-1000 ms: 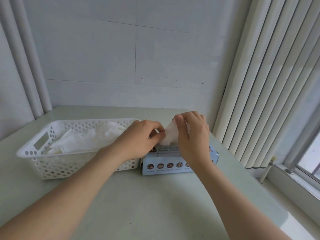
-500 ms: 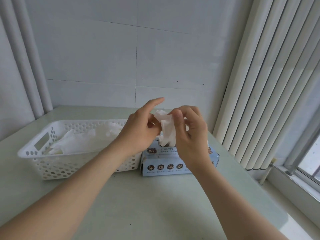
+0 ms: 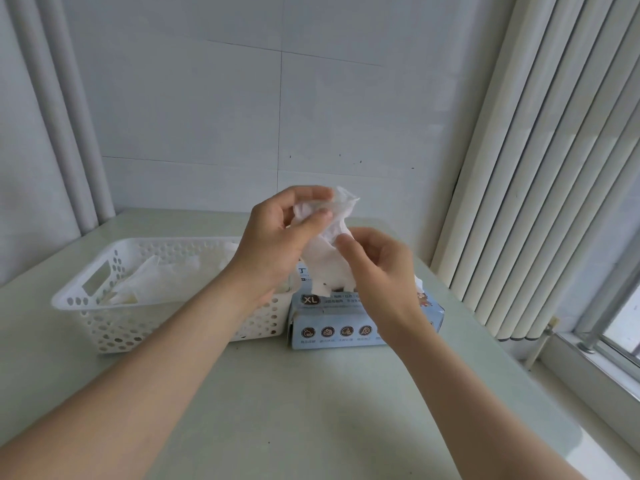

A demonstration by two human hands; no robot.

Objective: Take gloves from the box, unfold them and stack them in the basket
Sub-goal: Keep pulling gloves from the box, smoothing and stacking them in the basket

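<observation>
A white glove (image 3: 327, 268) hangs crumpled in the air just above the box (image 3: 349, 329), its lower edge reaching down to the box's top. The left hand (image 3: 273, 244) holds the glove's upper end, with the thumb and the fingers (image 3: 311, 194) clamped together on the bunched material. The right hand (image 3: 381, 271) is lower and to the right: its thumb presses on the glove's middle and its fingers are curled round behind, so it pinches the same glove. Both forearms reach in from the bottom of the view.

The box is pale blue, marked XL on its near left corner, and lies on the pale green bench (image 3: 294, 410). Just beside it on the left – close enough that I cannot tell whether the two touch – stands a white perforated basket (image 3: 86, 303) with flattened gloves (image 3: 166, 277) lying inside. Vertical blinds (image 3: 536, 168) hang at the right.
</observation>
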